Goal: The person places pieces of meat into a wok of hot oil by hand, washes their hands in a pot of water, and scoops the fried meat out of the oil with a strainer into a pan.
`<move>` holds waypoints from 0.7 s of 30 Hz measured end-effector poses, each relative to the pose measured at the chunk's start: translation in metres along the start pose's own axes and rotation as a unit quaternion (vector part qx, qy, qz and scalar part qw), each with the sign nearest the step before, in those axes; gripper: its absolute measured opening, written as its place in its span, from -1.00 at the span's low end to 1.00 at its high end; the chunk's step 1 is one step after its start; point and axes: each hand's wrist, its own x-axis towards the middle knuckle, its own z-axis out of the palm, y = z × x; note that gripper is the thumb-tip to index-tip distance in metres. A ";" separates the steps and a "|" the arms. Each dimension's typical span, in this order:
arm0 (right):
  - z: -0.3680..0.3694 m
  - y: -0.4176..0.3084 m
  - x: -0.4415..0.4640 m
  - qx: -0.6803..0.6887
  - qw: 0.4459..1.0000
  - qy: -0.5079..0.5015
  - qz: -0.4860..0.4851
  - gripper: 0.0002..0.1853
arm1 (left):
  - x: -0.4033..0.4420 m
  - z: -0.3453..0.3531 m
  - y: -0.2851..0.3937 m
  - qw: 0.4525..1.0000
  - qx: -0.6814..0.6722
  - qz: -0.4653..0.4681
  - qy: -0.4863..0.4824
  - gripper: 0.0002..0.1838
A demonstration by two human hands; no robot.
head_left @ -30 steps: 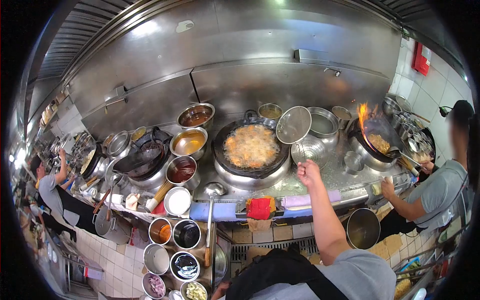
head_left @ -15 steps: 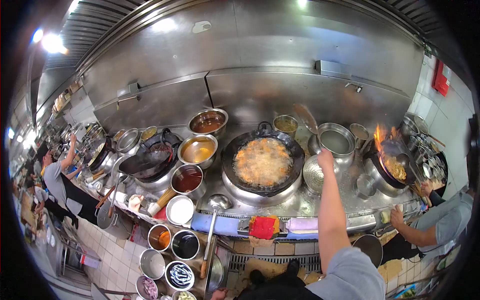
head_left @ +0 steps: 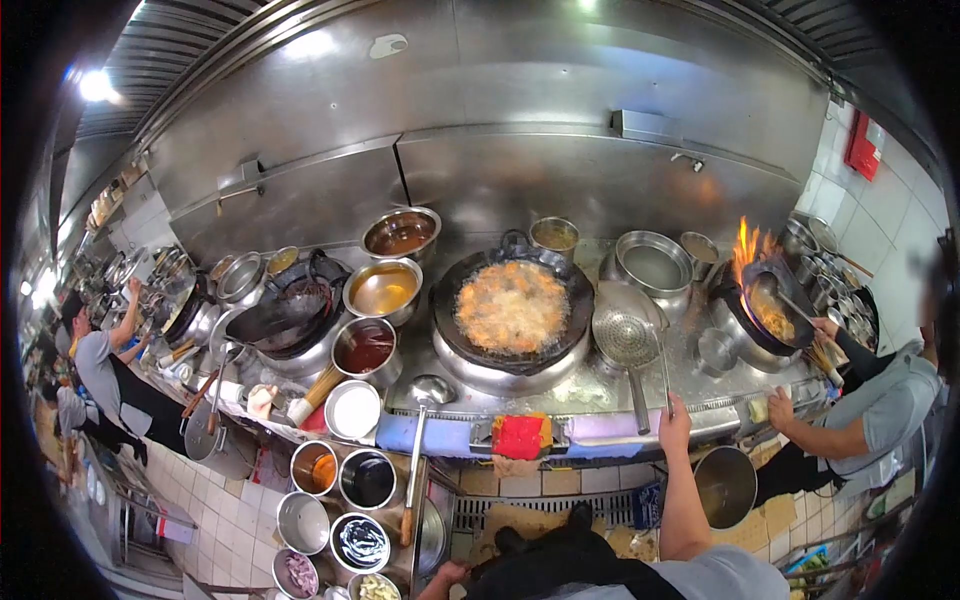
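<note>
Food (head_left: 510, 305) bubbles in the centre wok (head_left: 447, 315); lower right, the right hand (head_left: 675, 424) grips a mesh strainer (head_left: 641, 300) by its handle, any lift seemingly needing steadiness; bottom centre, the left hand's (head_left: 454, 572) grip is unclear.

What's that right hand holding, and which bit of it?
The right hand is holding a mesh strainer by the near end of its long, thin handle.
</note>
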 end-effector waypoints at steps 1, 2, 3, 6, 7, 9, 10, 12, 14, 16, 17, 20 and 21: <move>-0.012 0.001 -0.012 -0.016 0.997 -0.049 0.056 -0.64 | 0.010 -0.003 0.001 0.987 0.142 0.059 -0.051 -0.62; -0.023 0.004 -0.024 -0.033 0.988 -0.100 0.114 -0.64 | 0.015 -0.004 0.005 0.948 0.279 0.118 -0.101 -0.69; -0.026 0.005 -0.035 -0.023 0.999 -0.044 0.011 -0.67 | 0.020 -0.013 0.016 0.931 0.320 0.125 -0.126 -0.68; -0.015 0.061 -0.047 -0.064 0.991 -0.114 -0.015 -0.72 | 0.061 -0.023 0.012 0.952 0.266 0.136 -0.060 -0.57; -0.006 0.088 -0.052 -0.065 0.988 -0.139 0.027 -0.72 | 0.045 -0.044 0.058 0.991 0.131 -0.010 -0.017 -0.56; -0.005 0.119 -0.072 -0.093 0.994 -0.031 0.043 -0.69 | 0.066 -0.069 0.089 0.990 0.138 0.039 -0.005 -0.57; -0.008 0.131 -0.080 -0.046 0.995 0.013 0.083 -0.69 | 0.079 -0.072 0.093 0.997 0.066 0.041 0.028 -0.58; 0.007 0.190 -0.111 0.087 0.945 0.032 0.312 -0.76 | 0.079 -0.075 0.108 0.997 -0.007 0.045 0.065 -0.59; -0.017 0.193 -0.161 -0.329 0.892 -0.294 0.096 -0.82 | 0.058 -0.080 0.140 0.982 -0.124 0.040 0.139 -0.61; -0.001 0.274 -0.225 -0.398 0.778 -0.478 -0.092 -0.73 | 0.040 -0.065 0.137 0.990 -0.047 0.036 0.128 -0.60; 0.001 0.300 -0.267 -0.296 0.840 -0.452 0.053 -0.73 | 0.027 -0.054 0.136 0.993 -0.009 0.036 0.109 -0.59; -0.008 0.341 -0.348 -0.284 0.739 -0.610 -0.011 -0.68 | -0.025 -0.018 0.138 0.991 0.100 0.002 0.093 -0.56; -0.013 0.389 -0.368 -0.188 0.714 -0.630 -0.241 -0.66 | -0.043 -0.004 0.127 0.984 0.171 -0.011 0.053 -0.55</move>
